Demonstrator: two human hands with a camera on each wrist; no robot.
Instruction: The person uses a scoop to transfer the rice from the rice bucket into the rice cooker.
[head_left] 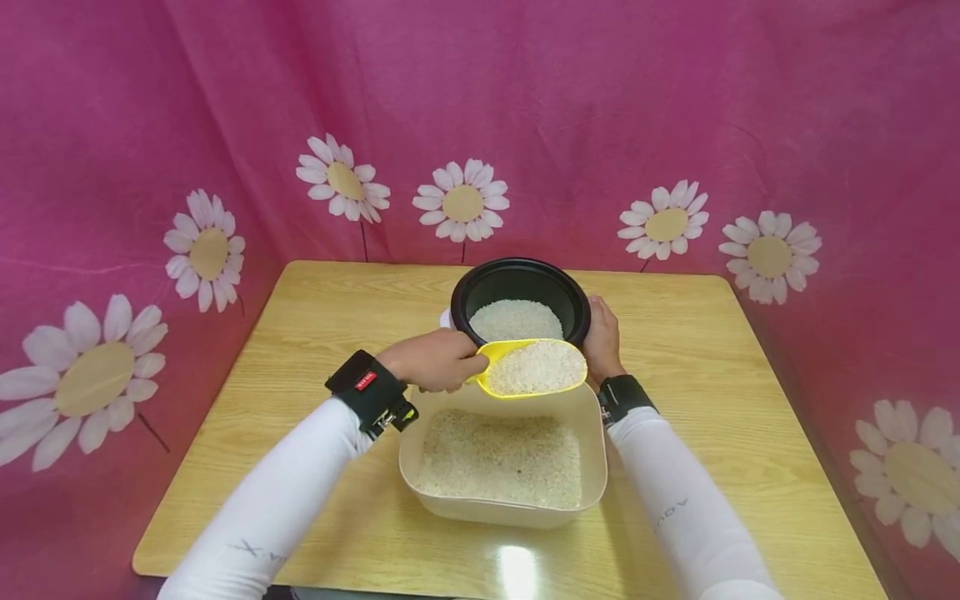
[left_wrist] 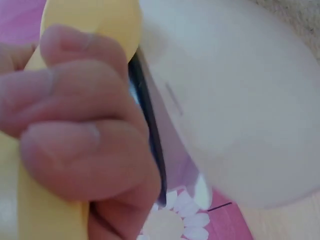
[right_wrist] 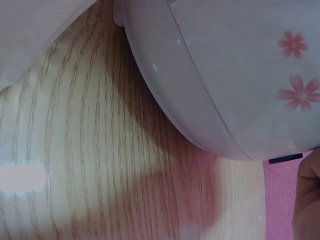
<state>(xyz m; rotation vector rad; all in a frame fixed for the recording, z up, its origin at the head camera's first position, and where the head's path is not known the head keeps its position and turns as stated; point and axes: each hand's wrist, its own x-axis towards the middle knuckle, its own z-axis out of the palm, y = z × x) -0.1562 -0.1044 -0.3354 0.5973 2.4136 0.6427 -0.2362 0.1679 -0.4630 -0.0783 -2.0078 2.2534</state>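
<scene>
My left hand [head_left: 435, 360] grips the handle of a yellow scoop [head_left: 492, 354], its fingers curled round it in the left wrist view. A heap of rice [head_left: 536, 368] fills the scoop. It hangs over the near rim of a rice cooker with a black inner pot [head_left: 517, 271] and over the far edge of a cream bin [head_left: 517, 514]. White rice [head_left: 517, 318] lies in the pot. In the right wrist view the cooker's white body [right_wrist: 240, 85] shows pink flowers. My right hand [head_left: 602, 337] holds the cooker at its right side.
More grain [head_left: 498, 458] covers the bottom of the bin, which stands in front of the cooker. Both stand on a wooden table [head_left: 337, 317]. A pink curtain [head_left: 562, 108] with white daisies surrounds the table's back and sides.
</scene>
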